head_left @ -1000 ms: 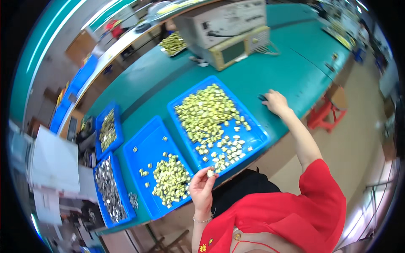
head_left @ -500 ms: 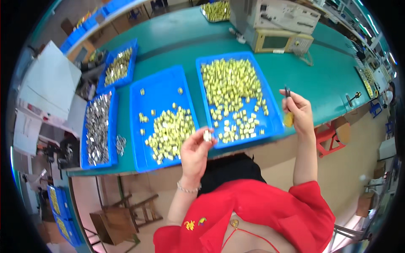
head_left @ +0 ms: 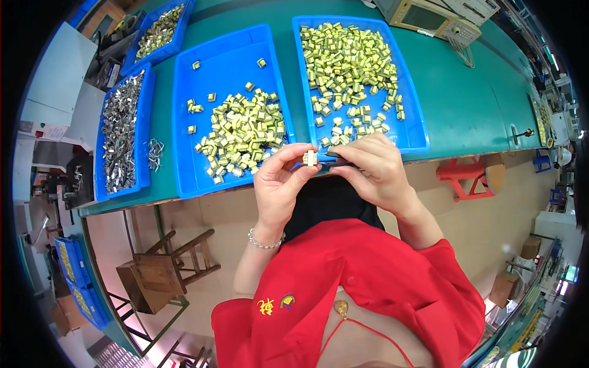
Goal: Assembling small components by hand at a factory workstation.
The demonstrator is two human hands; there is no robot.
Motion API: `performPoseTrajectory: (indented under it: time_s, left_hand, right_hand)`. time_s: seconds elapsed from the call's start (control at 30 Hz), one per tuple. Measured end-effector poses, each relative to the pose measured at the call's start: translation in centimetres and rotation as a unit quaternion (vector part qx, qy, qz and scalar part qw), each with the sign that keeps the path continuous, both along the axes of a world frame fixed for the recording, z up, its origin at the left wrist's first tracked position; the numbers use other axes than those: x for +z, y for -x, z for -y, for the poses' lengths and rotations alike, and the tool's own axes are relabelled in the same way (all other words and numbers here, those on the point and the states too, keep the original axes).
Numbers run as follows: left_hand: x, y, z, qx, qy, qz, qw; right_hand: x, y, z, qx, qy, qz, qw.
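My left hand (head_left: 277, 187) pinches a small yellow-and-white transformer (head_left: 311, 159) between thumb and fingertips, just past the table's near edge. Beside it, my right hand (head_left: 379, 170) grips dark tweezers (head_left: 332, 162), whose tips reach to the transformer; whether they touch it I cannot tell. Most of the tweezers is hidden by the fingers. Just beyond my left hand lies a blue tray (head_left: 221, 46) with a heap of similar transformers (head_left: 245, 132). A second blue tray (head_left: 415, 116), fuller with the same yellow parts (head_left: 350, 58), lies beyond my right hand.
At the left, a blue bin (head_left: 145, 165) holds silvery metal pieces, with several loose metal pieces (head_left: 155, 153) beside it. Another blue tray (head_left: 185, 27) stands behind. A beige instrument (head_left: 423, 17) is at the back right. A red stool (head_left: 469, 178) and a wooden stool (head_left: 161, 273) stand below the table.
My right hand has come left and inward with the tweezers to meet the transformer in my left hand. The view has tilted, so the trays sit higher in the picture.
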State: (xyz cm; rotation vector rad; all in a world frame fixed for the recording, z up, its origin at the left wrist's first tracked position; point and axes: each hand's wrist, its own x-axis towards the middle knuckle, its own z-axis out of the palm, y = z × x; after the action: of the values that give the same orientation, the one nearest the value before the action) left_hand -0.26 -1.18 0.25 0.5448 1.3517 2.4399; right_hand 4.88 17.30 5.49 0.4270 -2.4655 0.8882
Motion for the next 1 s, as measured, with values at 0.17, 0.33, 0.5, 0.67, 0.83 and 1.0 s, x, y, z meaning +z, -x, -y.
performPoseTrajectory:
  time_s: [0.17,0.33,0.5,0.67,0.83,1.0]
  left_hand:
    - [-0.03,-0.03,-0.01,-0.006,0.015,-0.007,1.0]
    - [0.14,0.11,-0.16,-0.008,0.016,-0.011,1.0]
    - [0.22,0.24,-0.19,0.008,0.033,-0.042,0.999]
    - [0.6,0.09,-0.31,0.026,0.073,-0.092,0.993]
    - [0.68,0.03,-0.6,0.029,0.092,-0.106,0.99]
    - [0.67,0.25,-0.37,0.03,0.145,-0.162,0.976]
  right_hand:
    - [-0.05,0.11,0.15,0.008,0.0,0.008,1.0]
    - [-0.14,0.18,0.09,0.007,-0.011,0.003,1.0]
    - [0.26,0.09,-0.46,-0.009,-0.011,-0.01,1.0]
    - [0.46,-0.05,-0.47,-0.011,-0.031,-0.007,0.999]
    - [0.27,-0.12,-0.2,-0.007,-0.027,-0.005,1.0]
    - [-0.03,-0.02,-0.46,-0.002,-0.03,-0.013,0.999]
